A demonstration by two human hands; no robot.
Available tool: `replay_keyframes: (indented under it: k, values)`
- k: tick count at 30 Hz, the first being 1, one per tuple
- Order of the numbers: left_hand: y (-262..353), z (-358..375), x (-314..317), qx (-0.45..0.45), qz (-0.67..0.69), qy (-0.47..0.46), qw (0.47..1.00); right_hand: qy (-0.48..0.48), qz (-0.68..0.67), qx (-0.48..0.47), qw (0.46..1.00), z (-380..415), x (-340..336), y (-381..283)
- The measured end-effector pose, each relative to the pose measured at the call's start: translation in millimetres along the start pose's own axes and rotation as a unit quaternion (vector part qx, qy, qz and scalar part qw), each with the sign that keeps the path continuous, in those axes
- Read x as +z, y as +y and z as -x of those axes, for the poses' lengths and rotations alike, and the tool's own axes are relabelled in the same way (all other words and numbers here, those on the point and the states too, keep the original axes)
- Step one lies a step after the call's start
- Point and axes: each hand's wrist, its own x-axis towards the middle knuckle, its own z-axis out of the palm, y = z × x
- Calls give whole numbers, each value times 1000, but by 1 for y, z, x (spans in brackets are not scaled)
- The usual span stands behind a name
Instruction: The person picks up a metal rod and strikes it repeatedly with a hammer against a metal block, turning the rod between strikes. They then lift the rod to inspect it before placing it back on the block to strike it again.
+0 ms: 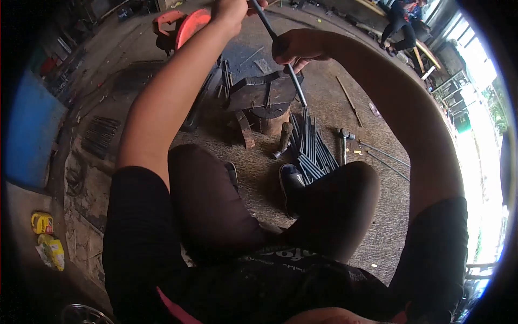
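Observation:
A long, thin metal rod [298,86] slants across the upper middle of the view, its lower end over a pile of similar rods [311,146]. My right hand [299,46] is closed around it partway along. At the top edge, partly cut off, my left hand [232,15] has its fingers around the upper part of the same rod. Below my hands, a heavy metal block [259,94] rests on a wooden stump [270,121]. Next to the stump lies a short-handled hammer [284,137]. Another hammer [343,143] lies right of the pile.
A red round-guarded machine [191,27] stands at the upper left. Another bundle of rods [101,135] lies on the left floor, near a blue panel [32,129]. Thin rods [386,162] and a stick [348,100] lie to the right. A person [402,24] sits far right.

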Motion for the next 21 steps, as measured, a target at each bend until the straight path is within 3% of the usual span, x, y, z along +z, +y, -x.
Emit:
replay_keyframes:
  k: [4,8,9,11,13,16,21]
  values:
    - [-60,-13,-22,-33,2,-18,999,-11,-33,-36,999,-46,10,49]
    - [-119,-16,-31,-84,16,-184,979,-66,-75,-34,994,-83,34,100]
    - [-139,-17,-38,-103,14,-182,978,-107,-99,-28,989,-94,44,117]
    - [-170,-25,-50,-57,56,-355,931,-146,-123,-31,981,-115,61,139]
    - [-176,-17,-56,-111,75,-365,921,-145,-168,-147,964,-130,85,148]
    - [-177,-16,-67,-120,70,-390,910,-182,-229,-131,947,-132,89,138]
    - [-164,-9,-69,-97,47,-379,919,-138,-288,-84,944,-108,87,140]
